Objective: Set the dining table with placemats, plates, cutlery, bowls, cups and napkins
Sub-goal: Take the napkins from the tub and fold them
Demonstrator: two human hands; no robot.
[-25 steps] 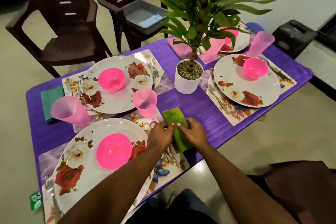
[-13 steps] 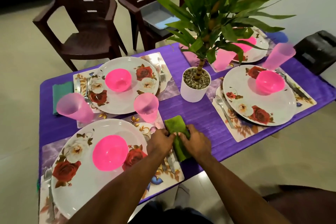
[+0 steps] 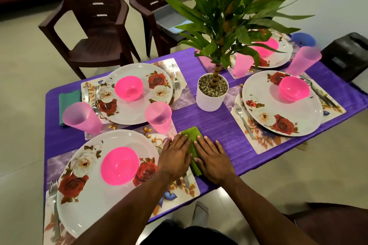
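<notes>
left hand (image 3: 175, 157): flat, fingers straight, palm down on the left half of the green napkin (image 3: 192, 135). Not gripping anything, just pressing.

right hand (image 3: 214, 160): same deal, laid flat on the napkin's right half and spilling onto the purple tablecloth (image 3: 215, 123). Fingers relaxed and spread, nothing pinched.

where the napkin is: on the tablecloth just to the right of the near placemat (image 3: 179, 189), wedged between that mat and the bare strip in the middle of the table. A knife (image 3: 186, 180) lies on the mat's right edge, right beside it.

long axis: runs away from the person and slightly left, far end poking out past the fingertips toward the near pink cup (image 3: 158, 116), near end showing between the wrists.

the bit that matters: both hands sit directly on top, one each side of the axis, so neither is really "nearer". My guess is any straightening means sliding it along that line or nudging it sideways against the mat.

how far along: looks nearly done imo. Four settings visible, each with a floral plate (image 3: 99, 195), pink bowl (image 3: 119, 165) and cup. A teal napkin (image 3: 68, 103) is at the far left setting.

what I can't tell: whether the right-hand setting (image 3: 282, 103) has a napkin; the potted plant (image 3: 212, 91) hides much of the far one.
</notes>
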